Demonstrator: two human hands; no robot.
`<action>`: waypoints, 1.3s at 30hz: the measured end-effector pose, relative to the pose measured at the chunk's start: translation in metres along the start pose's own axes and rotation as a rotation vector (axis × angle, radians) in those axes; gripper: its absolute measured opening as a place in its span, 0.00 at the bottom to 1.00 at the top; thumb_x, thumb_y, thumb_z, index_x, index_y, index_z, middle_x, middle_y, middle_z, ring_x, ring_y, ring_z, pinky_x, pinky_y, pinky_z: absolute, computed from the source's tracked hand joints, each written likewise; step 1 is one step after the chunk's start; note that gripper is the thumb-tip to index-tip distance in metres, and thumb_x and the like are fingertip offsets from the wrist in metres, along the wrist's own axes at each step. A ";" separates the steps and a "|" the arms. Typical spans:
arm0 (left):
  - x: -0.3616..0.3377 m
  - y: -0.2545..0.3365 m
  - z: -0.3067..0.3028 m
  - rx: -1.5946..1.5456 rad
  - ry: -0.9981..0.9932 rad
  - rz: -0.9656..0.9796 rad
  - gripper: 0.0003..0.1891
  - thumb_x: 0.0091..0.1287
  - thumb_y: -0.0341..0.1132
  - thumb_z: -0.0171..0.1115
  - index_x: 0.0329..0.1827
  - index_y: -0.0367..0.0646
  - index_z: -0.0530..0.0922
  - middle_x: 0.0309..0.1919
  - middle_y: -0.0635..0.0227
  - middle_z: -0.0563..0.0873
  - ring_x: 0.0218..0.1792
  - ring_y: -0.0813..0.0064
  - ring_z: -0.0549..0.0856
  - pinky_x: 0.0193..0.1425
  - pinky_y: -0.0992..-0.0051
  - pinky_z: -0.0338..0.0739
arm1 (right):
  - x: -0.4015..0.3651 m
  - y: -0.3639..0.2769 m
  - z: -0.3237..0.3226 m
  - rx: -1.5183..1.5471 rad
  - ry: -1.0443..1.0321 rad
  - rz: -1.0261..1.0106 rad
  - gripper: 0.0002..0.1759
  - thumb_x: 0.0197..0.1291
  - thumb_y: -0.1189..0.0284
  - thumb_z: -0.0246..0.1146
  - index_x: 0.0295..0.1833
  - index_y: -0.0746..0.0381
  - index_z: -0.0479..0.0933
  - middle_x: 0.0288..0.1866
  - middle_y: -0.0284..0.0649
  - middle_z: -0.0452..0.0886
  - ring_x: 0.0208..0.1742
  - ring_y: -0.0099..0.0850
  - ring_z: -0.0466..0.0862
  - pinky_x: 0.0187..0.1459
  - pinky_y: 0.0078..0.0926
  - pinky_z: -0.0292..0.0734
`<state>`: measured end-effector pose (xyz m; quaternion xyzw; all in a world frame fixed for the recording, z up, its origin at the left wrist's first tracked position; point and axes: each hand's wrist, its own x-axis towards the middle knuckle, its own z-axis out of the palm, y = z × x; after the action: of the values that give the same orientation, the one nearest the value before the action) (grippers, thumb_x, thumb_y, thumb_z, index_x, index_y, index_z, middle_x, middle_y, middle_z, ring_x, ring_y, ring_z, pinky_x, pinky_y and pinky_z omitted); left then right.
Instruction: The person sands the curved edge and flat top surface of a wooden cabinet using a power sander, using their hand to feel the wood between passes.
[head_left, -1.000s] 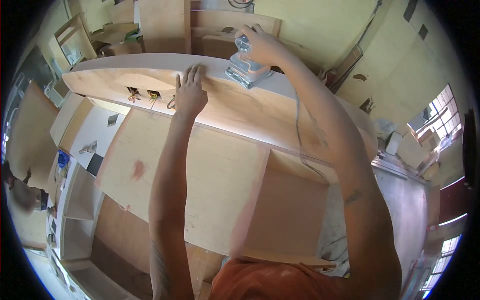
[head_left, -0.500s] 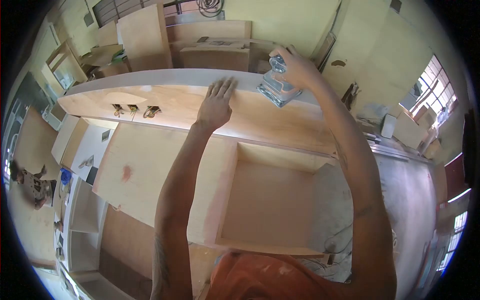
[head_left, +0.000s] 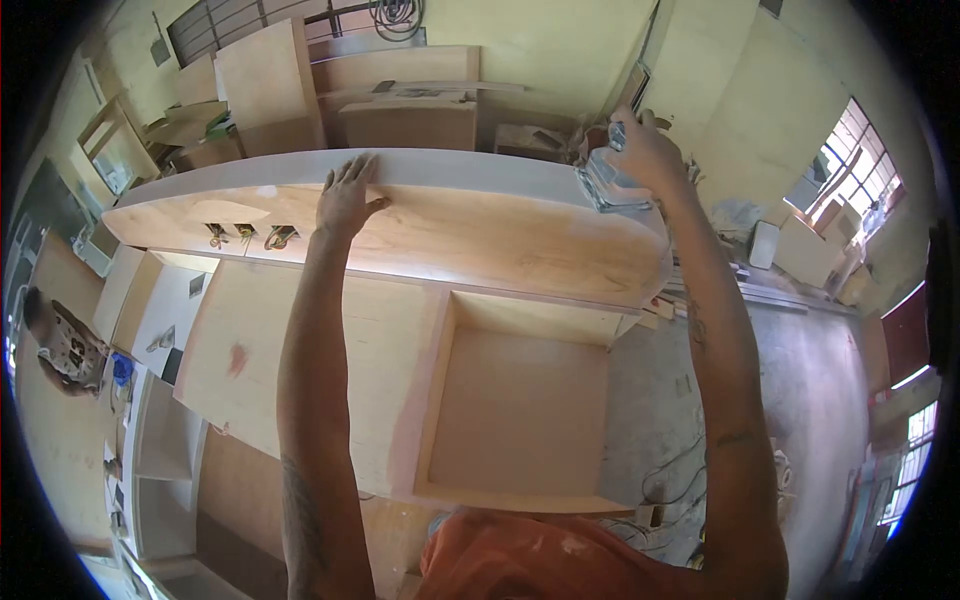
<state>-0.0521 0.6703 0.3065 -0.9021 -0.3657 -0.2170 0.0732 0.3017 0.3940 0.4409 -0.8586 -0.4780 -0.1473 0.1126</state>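
My right hand is wrapped round the top of a grey-blue palm sander. The sander sits on the pale grey top surface of a long curved wooden piece, near its right end. Farther left, my left hand lies with fingers spread over the edge of that same piece, holding nothing. The front wooden face of the piece has several cutouts with wires poking out at the left. Blur and the hand hide part of the sander.
Below the curved piece are a flat plywood panel and an open box-like compartment. Cables lie on the floor at the right. Boards lean at the back wall. Another person is at the far left.
My right hand has moved right along the grey surface with the sander. My left hand has shifted left along the edge, its fingers now more spread. The view has shifted slightly.
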 end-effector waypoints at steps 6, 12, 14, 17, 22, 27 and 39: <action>0.003 -0.005 0.010 -0.099 0.133 0.020 0.50 0.52 0.59 0.76 0.77 0.49 0.68 0.75 0.60 0.73 0.76 0.58 0.70 0.79 0.59 0.65 | 0.041 -0.089 0.020 -0.030 -0.010 -0.100 0.40 0.57 0.54 0.72 0.72 0.53 0.66 0.66 0.52 0.72 0.60 0.57 0.83 0.57 0.52 0.82; -0.005 -0.031 0.005 -0.076 0.259 0.077 0.52 0.49 0.64 0.75 0.75 0.44 0.70 0.73 0.60 0.75 0.75 0.61 0.72 0.78 0.59 0.66 | 0.080 -0.182 0.038 0.018 -0.037 -0.211 0.41 0.58 0.52 0.72 0.73 0.53 0.65 0.67 0.52 0.71 0.63 0.55 0.82 0.59 0.54 0.81; -0.007 -0.055 0.004 -0.075 0.242 0.040 0.55 0.48 0.67 0.75 0.75 0.42 0.70 0.74 0.60 0.75 0.75 0.61 0.71 0.79 0.59 0.64 | 0.090 -0.212 0.043 0.009 -0.042 -0.246 0.41 0.58 0.51 0.71 0.73 0.53 0.65 0.69 0.51 0.70 0.63 0.55 0.82 0.59 0.55 0.81; -0.014 -0.084 -0.004 0.012 0.199 -0.131 0.59 0.44 0.71 0.74 0.76 0.41 0.68 0.74 0.59 0.74 0.77 0.59 0.68 0.82 0.58 0.59 | 0.103 -0.254 0.055 0.010 -0.001 -0.297 0.42 0.58 0.50 0.71 0.74 0.52 0.64 0.71 0.50 0.69 0.64 0.54 0.82 0.60 0.55 0.81; -0.021 -0.095 0.002 0.079 0.229 -0.203 0.57 0.47 0.67 0.75 0.76 0.40 0.66 0.74 0.58 0.73 0.77 0.57 0.68 0.81 0.55 0.60 | 0.113 -0.319 0.058 0.033 -0.031 -0.386 0.43 0.57 0.50 0.71 0.74 0.50 0.63 0.74 0.49 0.67 0.65 0.54 0.81 0.61 0.55 0.80; -0.019 -0.093 0.005 0.105 0.239 -0.251 0.61 0.45 0.73 0.71 0.77 0.39 0.65 0.74 0.59 0.73 0.78 0.59 0.67 0.81 0.50 0.57 | 0.118 -0.348 0.061 0.110 -0.070 -0.506 0.40 0.57 0.52 0.73 0.72 0.48 0.65 0.71 0.47 0.70 0.65 0.51 0.81 0.61 0.54 0.79; -0.023 -0.054 -0.017 0.176 -0.078 -0.183 0.60 0.52 0.71 0.70 0.82 0.41 0.58 0.82 0.59 0.60 0.82 0.59 0.59 0.85 0.45 0.47 | 0.069 -0.186 0.035 0.208 -0.067 -0.450 0.36 0.55 0.59 0.76 0.68 0.48 0.70 0.67 0.45 0.72 0.65 0.49 0.79 0.62 0.45 0.77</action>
<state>-0.1097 0.6900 0.3100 -0.8628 -0.4666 -0.1547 0.1177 0.1828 0.5562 0.4430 -0.7189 -0.6730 -0.0902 0.1486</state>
